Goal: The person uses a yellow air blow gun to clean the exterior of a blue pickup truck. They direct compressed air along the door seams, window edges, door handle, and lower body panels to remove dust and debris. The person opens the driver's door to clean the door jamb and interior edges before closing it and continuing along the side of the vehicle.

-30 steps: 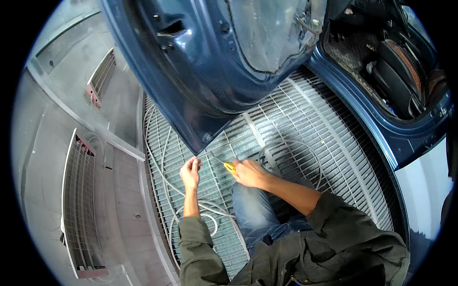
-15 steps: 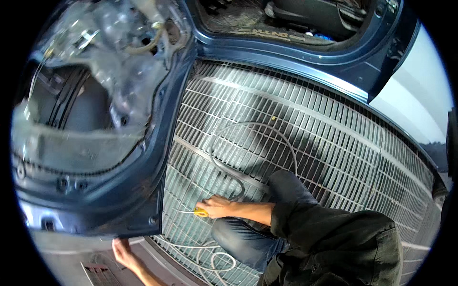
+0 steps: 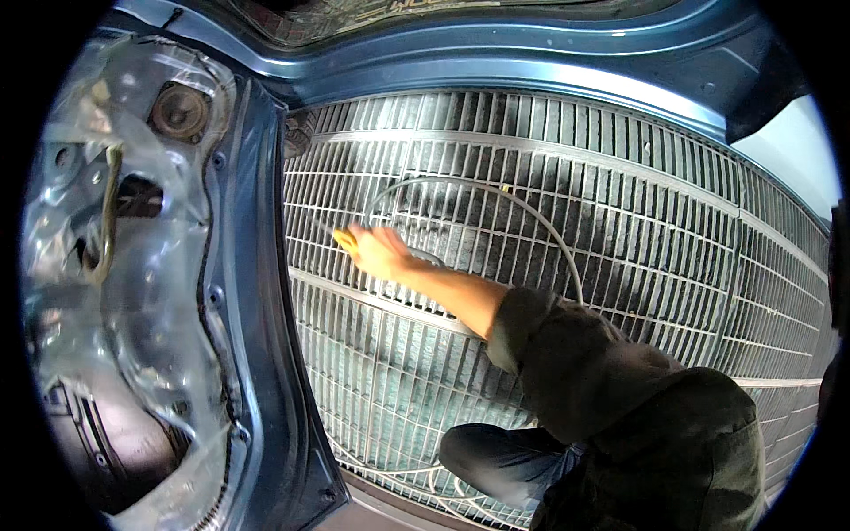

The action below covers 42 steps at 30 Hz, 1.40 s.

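Note:
My right hand (image 3: 382,254), smeared by motion, is closed round a yellow air blow gun (image 3: 344,241). Its thin nozzle points left, toward the blue car door (image 3: 270,292). A grey hose (image 3: 542,219) curves in a wide loop over the floor grating beyond the hand and runs back behind my sleeve. The open door stands to the left of the blow gun, apart from it. Clear plastic film (image 3: 168,265) covers much of its inner side, with a round speaker (image 3: 179,112) near the top. My left hand is out of sight.
Metal grating (image 3: 655,257) forms the floor. Along the far side runs the blue door sill (image 3: 496,73) of the car. My bent knee (image 3: 496,456) is at the bottom, beside pale hose coils (image 3: 434,482). A small yellow piece (image 3: 506,188) lies on the grating.
My right hand has moved away from my knee with the blow gun, farther out over the grating. My left hand, earlier at the door's lower edge, has left the picture. The view has shifted.

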### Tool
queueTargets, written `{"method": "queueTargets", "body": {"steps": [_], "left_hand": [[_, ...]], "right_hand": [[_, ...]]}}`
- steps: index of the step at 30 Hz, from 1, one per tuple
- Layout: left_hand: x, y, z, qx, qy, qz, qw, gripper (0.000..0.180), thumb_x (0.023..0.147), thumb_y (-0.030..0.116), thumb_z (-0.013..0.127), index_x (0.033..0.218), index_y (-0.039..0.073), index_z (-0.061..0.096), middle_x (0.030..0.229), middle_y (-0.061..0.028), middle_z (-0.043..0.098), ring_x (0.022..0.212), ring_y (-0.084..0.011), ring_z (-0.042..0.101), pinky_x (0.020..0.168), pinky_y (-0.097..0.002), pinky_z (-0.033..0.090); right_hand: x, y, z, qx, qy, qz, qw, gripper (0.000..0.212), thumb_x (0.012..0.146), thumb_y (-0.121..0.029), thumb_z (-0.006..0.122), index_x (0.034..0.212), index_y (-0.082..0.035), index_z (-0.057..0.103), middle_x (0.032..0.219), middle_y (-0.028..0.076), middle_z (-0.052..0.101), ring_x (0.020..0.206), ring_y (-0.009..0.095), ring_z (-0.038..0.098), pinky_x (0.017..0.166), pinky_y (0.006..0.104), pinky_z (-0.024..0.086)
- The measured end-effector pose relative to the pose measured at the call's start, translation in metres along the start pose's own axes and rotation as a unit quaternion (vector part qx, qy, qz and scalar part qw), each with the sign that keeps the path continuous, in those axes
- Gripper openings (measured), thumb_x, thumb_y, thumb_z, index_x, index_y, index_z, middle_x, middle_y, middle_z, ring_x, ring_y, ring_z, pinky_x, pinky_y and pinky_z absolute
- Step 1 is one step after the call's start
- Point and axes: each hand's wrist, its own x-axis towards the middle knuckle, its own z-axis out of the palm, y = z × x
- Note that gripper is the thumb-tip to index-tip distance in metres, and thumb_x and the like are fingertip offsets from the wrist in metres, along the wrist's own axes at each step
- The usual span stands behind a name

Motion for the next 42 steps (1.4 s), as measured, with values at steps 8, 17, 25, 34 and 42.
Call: {"method": "queueTargets", "body": {"steps": [8, 17, 25, 34, 42], "left_hand": [[-0.012, -0.002, 0.006, 0.080, -0.034, 0.017, 0.996, 0.042, 0.099, 0.030, 0.045, 0.115, -0.006, 0.058, 0.110, -0.0261, 0.063, 0.092, -0.0344, 0.059, 0.084, -0.0448, 0.045], [-0.035, -0.022, 0.049, 0.111, -0.059, 0.038, 0.991, 0.042, 0.100, 0.030, 0.043, 0.113, -0.007, 0.058, 0.106, -0.0265, 0.064, 0.088, -0.0349, 0.059, 0.081, -0.0448, 0.046], [-0.051, -0.030, 0.071, 0.109, -0.043, 0.044, 0.992, 0.043, 0.101, 0.030, 0.041, 0.112, -0.007, 0.059, 0.103, -0.0269, 0.064, 0.084, -0.0354, 0.060, 0.078, -0.0449, 0.046], [-0.034, -0.041, 0.030, 0.167, 0.019, 0.056, 0.984, 0.043, 0.102, 0.031, 0.039, 0.111, -0.007, 0.059, 0.099, -0.0273, 0.064, 0.080, -0.0360, 0.060, 0.074, -0.0449, 0.047], [-0.087, 0.031, 0.027, 0.063, 0.043, 0.014, 0.997, 0.050, 0.106, 0.030, 0.031, 0.094, -0.009, 0.060, 0.085, -0.0284, 0.062, 0.074, -0.0395, 0.057, 0.067, -0.0443, 0.045]], "right_hand": [[0.164, -0.055, -0.052, 0.046, 0.108, 0.174, 0.978, 0.036, 0.090, -0.033, 0.057, 0.101, 0.000, 0.067, 0.092, 0.022, 0.069, 0.085, 0.035, 0.068, 0.078, 0.0442, 0.054], [0.127, -0.029, -0.088, 0.093, 0.184, 0.252, 0.946, 0.040, 0.084, -0.032, 0.060, 0.101, 0.004, 0.064, 0.101, 0.030, 0.065, 0.098, 0.042, 0.064, 0.087, 0.0458, 0.051], [-0.118, 0.038, -0.229, -0.008, 0.323, 0.223, 0.919, 0.037, 0.090, -0.028, 0.055, 0.113, 0.001, 0.054, 0.096, 0.025, 0.065, 0.090, 0.041, 0.065, 0.078, 0.0454, 0.054], [-0.316, 0.063, -0.381, -0.083, 0.574, 0.211, 0.787, 0.032, 0.089, -0.025, 0.060, 0.107, 0.002, 0.059, 0.078, 0.024, 0.063, 0.079, 0.042, 0.063, 0.075, 0.0467, 0.049], [-0.366, 0.027, -0.431, 0.315, 0.489, 0.195, 0.790, 0.011, 0.093, -0.017, 0.055, 0.089, -0.009, 0.048, 0.055, 0.002, 0.042, 0.035, 0.013, 0.041, 0.030, 0.0289, 0.031]]}}
